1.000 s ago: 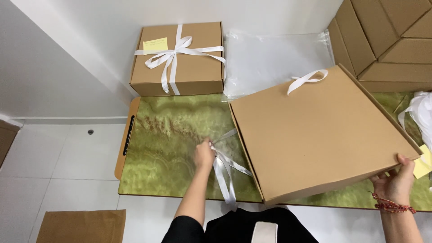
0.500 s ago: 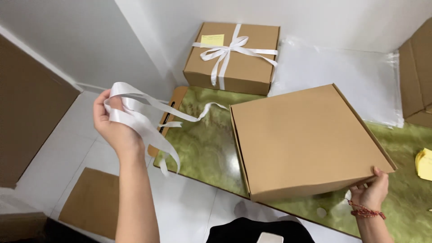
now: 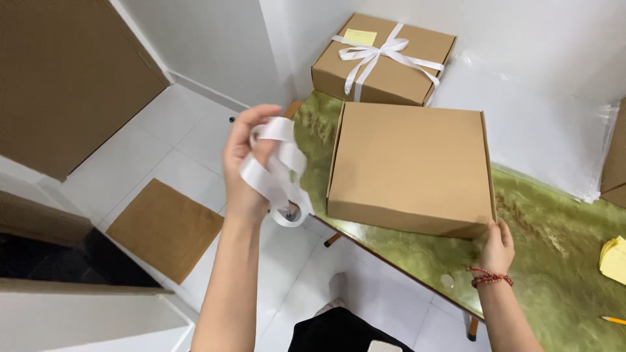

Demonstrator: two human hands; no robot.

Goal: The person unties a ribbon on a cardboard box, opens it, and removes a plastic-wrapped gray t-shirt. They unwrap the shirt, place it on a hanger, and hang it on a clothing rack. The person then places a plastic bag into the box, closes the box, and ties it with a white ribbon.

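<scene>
Left hand (image 3: 244, 163) raised off the edge of the worktop, grip closed around a bunched white ribbon (image 3: 277, 171); loops spill out to the right of the fingers and one loop hangs below the fist. Right hand (image 3: 497, 246) rests on the near right corner of the plain brown box (image 3: 411, 166), fingers laid against its front wall, thumb at the corner. Whether that grip pinches the card or only steadies it, I cannot tell.

Risks, as judged:
- Ribbon is bundled loosely. It may knot or twist on itself when paid out, and the hanging loop could catch on the box corner just right of the left grip.
- Box sits close to the worktop's near edge. A push from the right hand could slide it on the glossy surface toward that edge.
- One hand alone on the box gives little hold if the ribbon drags across it.

Surface: green marbled worktop (image 3: 554, 248), shiny, a yellow pad (image 3: 614, 259) and a pencil (image 3: 613, 320) far right of the right grip. Beyond the plain box stands a second brown box tied with a white bow (image 3: 383, 58). White tiled floor (image 3: 163, 143) below the left grip, with flat cardboard sheets (image 3: 166, 228) on it; white walls.
</scene>
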